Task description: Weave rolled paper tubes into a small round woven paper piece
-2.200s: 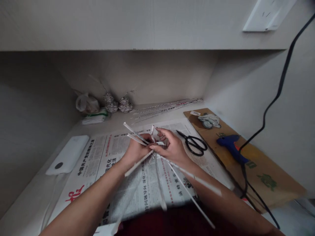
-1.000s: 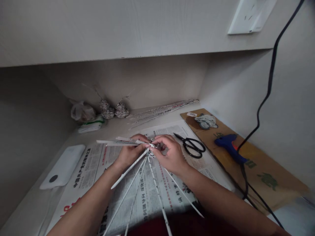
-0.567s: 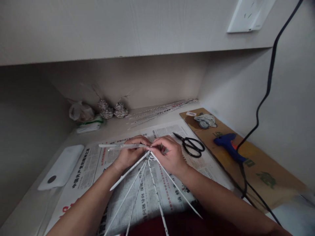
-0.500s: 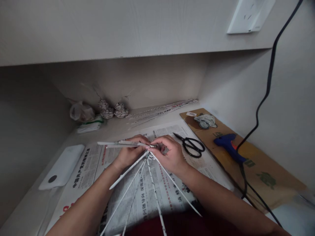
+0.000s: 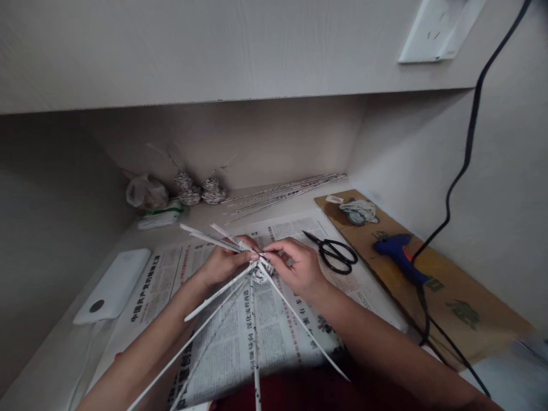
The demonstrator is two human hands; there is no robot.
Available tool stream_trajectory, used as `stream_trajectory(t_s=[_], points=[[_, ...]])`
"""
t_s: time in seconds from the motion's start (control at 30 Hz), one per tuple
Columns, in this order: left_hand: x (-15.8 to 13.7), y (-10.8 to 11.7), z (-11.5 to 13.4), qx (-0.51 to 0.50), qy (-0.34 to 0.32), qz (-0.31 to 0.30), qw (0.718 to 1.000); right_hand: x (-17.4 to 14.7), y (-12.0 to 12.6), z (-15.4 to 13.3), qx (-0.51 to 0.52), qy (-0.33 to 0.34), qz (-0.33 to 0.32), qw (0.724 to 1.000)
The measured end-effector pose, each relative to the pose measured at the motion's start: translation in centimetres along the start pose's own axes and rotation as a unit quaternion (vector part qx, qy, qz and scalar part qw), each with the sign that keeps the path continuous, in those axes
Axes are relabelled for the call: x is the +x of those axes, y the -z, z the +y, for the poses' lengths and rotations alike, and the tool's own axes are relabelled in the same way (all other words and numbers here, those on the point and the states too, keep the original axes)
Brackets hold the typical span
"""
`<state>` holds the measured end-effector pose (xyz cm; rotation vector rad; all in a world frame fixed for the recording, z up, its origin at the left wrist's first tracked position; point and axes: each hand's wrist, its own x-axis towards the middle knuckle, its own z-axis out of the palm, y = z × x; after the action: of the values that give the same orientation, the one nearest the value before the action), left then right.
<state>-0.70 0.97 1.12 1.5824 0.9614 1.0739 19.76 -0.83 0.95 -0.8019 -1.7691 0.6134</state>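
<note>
Between my hands is a small woven paper piece (image 5: 262, 273), its rolled newspaper strips (image 5: 256, 337) fanning out toward me and to the far left. My left hand (image 5: 229, 260) is closed around the piece's far-left side, with several strips rising past its fingers. At the top of the weave, my right hand (image 5: 295, 260) pinches a strip between thumb and forefinger. Both hands meet over printed newspaper sheets (image 5: 226, 365). Black-handled scissors (image 5: 334, 254) lie just right of my right hand.
A blue glue gun (image 5: 398, 257) with a black cord rests on cardboard (image 5: 479, 302) at right, near a crumpled plastic-wrapped roll (image 5: 360, 211). Behind are loose paper sticks (image 5: 286, 194), two woven gourd shapes (image 5: 213, 191) and a bag (image 5: 148, 194). A white power bank (image 5: 112, 285) sits left.
The woven piece has tilted and turned in my hands, showing more of its rounded side. The far strips now point higher, and the near ones have swung left.
</note>
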Motion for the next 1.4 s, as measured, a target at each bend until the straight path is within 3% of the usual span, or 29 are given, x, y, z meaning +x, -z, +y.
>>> stream_trajectory(t_s=[0.2,0.5,0.67,0.8,0.97,1.2,1.3,1.4], points=[[0.0,0.3,0.2,-0.004,-0.006,-0.002,1.0,0.2,0.3,-0.2,0.024,0.009,-0.016,1.0],[0.0,0.6,0.3,-0.014,0.006,-0.022,1.0,0.3,0.7,-0.6,-0.04,0.046,-0.025,0.998],[-0.1,1.5,0.5,-0.066,-0.028,0.003,0.997,0.1,2.5,-1.4,-0.079,0.025,-0.008,0.996],[-0.4,1.6,0.9,-0.106,-0.033,0.001,0.994,-0.7,4.0,-0.5,-0.117,-0.013,-0.01,0.993],[-0.7,1.4,1.5,-0.094,-0.044,-0.02,0.994,-1.7,5.0,0.7,-0.169,-0.035,-0.033,0.984],[-0.5,1.5,2.0,-0.048,-0.048,-0.029,0.997,-1.9,5.3,-0.1,-0.188,-0.02,-0.051,0.981],[-0.4,1.6,1.9,-0.036,-0.052,-0.017,0.998,-1.7,6.7,0.7,-0.272,-0.007,-0.042,0.961],[-0.3,1.7,1.8,-0.022,-0.041,0.004,0.999,-1.7,8.7,2.4,-0.427,-0.085,-0.077,0.897]])
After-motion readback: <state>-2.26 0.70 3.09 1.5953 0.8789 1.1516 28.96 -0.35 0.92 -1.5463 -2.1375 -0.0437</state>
